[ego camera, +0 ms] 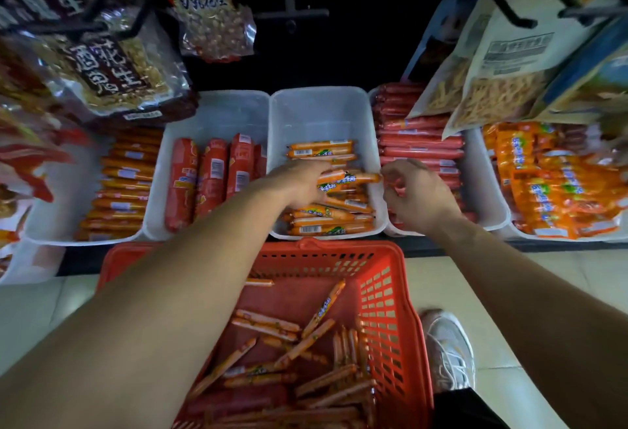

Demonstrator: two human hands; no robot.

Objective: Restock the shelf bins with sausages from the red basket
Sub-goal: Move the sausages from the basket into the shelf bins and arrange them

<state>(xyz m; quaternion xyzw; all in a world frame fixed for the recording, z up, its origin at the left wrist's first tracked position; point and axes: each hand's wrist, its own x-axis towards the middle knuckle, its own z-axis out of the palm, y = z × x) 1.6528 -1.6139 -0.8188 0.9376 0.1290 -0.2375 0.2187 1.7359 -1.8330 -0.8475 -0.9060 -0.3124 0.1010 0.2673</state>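
The red basket (390, 296) stands on the floor below the shelf and holds several loose orange and red sausages (323, 308). Above it sits a white middle bin (319, 109), partly filled with orange sausages. My left hand (299, 184) reaches into this bin and grips orange sausages (353, 179) that stick out to the right. My right hand (414, 190) hovers over the edge between the middle bin and the bin of red sausages (418, 143), its fingers curled; I cannot see anything in it.
More white bins line the shelf: thick red sausages (210, 173), thin orange ones (122, 184) at left, orange packs (550, 177) at right. Snack bags (112, 68) hang overhead on both sides. My shoe (448, 347) is beside the basket on the tiled floor.
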